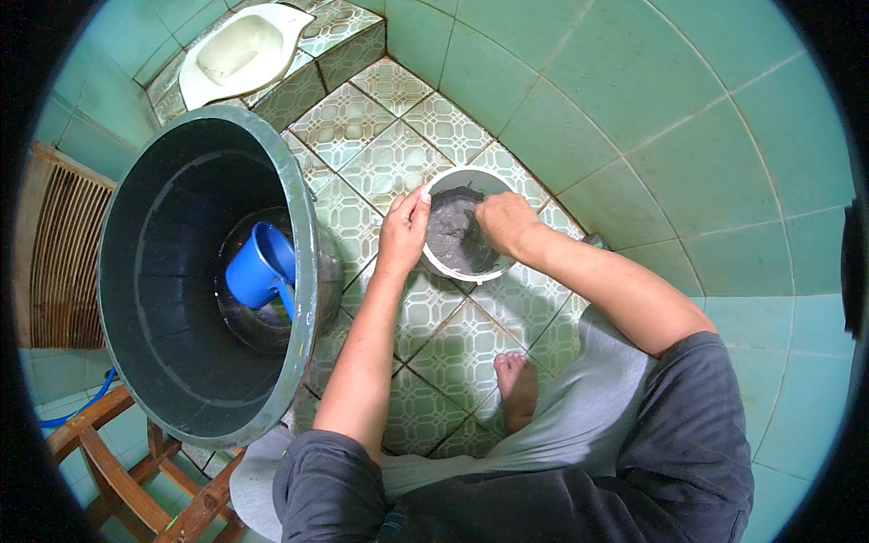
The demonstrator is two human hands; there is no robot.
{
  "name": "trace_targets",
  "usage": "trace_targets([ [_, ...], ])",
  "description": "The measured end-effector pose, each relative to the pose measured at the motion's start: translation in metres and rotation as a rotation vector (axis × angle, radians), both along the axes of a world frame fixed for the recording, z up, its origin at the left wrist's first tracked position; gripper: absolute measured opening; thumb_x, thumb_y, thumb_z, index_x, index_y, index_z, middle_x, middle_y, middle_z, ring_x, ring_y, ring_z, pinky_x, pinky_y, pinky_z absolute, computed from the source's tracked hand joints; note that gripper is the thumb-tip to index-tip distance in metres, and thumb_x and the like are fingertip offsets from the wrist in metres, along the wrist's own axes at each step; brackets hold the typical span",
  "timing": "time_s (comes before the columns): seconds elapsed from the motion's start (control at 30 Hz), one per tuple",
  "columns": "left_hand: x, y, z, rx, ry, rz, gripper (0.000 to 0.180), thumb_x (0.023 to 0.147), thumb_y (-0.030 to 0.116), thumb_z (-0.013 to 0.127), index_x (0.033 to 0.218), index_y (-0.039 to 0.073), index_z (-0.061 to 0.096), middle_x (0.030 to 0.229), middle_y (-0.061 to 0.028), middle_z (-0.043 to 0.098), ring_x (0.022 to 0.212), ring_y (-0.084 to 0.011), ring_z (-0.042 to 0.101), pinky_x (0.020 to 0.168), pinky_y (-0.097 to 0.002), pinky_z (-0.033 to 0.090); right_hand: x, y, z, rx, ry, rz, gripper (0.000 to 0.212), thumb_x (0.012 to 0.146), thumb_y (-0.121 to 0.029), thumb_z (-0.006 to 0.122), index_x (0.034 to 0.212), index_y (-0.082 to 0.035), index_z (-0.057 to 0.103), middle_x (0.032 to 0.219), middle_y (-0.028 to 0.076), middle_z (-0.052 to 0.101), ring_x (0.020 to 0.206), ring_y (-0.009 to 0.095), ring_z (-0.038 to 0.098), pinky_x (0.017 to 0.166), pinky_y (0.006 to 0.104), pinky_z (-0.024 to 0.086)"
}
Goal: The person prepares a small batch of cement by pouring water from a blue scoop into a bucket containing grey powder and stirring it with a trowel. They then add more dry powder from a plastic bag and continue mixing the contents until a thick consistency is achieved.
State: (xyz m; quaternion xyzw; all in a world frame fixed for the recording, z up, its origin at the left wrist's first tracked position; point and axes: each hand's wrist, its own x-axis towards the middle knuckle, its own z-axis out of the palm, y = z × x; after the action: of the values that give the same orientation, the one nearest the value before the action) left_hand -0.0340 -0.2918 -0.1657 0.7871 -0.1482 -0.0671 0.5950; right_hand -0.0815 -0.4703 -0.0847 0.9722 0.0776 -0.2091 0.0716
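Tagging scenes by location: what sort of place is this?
Likely a bathroom: a squat toilet on a tiled step, a large tub holding a blue dipper, and green-tiled walls.

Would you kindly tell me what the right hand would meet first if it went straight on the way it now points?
Probably the grey mixture inside the bucket; whether the right hand already touches it is unclear from overhead.
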Motion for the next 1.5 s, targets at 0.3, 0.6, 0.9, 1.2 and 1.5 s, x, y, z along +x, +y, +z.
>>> trace_targets([
  [0.3, 0.001, -0.005, -0.009, -0.056, -0.079, 0.022, 0.034, 0.098, 0.027, 0.053, 0.119, 0.002, 0.063, 0.089, -0.0128, 0.059, 0.078, -0.0230, 0.059, 0.073, -0.0317, 0.047, 0.005, 0.005, -0.034, 0.258, -0.277, 0.438, 0.013, 0.074, -0.009, 0.059, 0.074, -0.002, 0.070, 0.082, 0.018, 0.067, 0.076, 0.032, 0.069, 0.066, 0.0397, 0.055],
  [0.6, -0.001, -0.006, -0.007, -0.045, -0.057, 0.036, 0.035, 0.098, 0.029, 0.054, 0.119, 0.002, 0.063, 0.088, -0.0118, 0.058, 0.075, -0.0223, 0.056, 0.071, -0.0314, 0.046, -0.002, -0.003, -0.011, 0.115, -0.025, 0.236, 0.014, 0.077, -0.006, 0.059, 0.085, -0.004, 0.070, 0.096, 0.019, 0.066, 0.085, 0.033, 0.068, 0.072, 0.0415, 0.056],
  [0.9, 0.000, -0.004, -0.009, -0.045, -0.085, 0.043, 0.033, 0.098, 0.028, 0.053, 0.119, 0.004, 0.064, 0.086, -0.0118, 0.057, 0.074, -0.0225, 0.056, 0.071, -0.0317, 0.046, 0.016, -0.001, 0.019, 0.049, -0.054, 0.034, 0.014, 0.078, -0.006, 0.059, 0.083, -0.001, 0.071, 0.097, 0.020, 0.068, 0.084, 0.033, 0.069, 0.072, 0.0407, 0.056],
  [1.2, 0.000, -0.002, -0.011, -0.067, -0.071, 0.042, 0.033, 0.097, 0.026, 0.054, 0.119, 0.003, 0.063, 0.087, -0.0123, 0.057, 0.074, -0.0226, 0.056, 0.071, -0.0319, 0.047, 0.008, 0.019, -0.017, 0.250, -0.108, 0.363, 0.017, 0.078, -0.005, 0.058, 0.086, 0.000, 0.071, 0.096, 0.017, 0.068, 0.084, 0.035, 0.069, 0.075, 0.0424, 0.056],
  [1.5, 0.000, -0.002, -0.006, -0.051, -0.060, 0.047, 0.033, 0.096, 0.026, 0.055, 0.120, 0.005, 0.064, 0.089, -0.0135, 0.059, 0.077, -0.0237, 0.059, 0.072, -0.0326, 0.048, -0.010, 0.019, 0.008, 0.125, 0.149, 0.200, 0.018, 0.078, -0.011, 0.058, 0.086, -0.005, 0.073, 0.089, 0.018, 0.070, 0.085, 0.032, 0.070, 0.076, 0.0423, 0.056],
])
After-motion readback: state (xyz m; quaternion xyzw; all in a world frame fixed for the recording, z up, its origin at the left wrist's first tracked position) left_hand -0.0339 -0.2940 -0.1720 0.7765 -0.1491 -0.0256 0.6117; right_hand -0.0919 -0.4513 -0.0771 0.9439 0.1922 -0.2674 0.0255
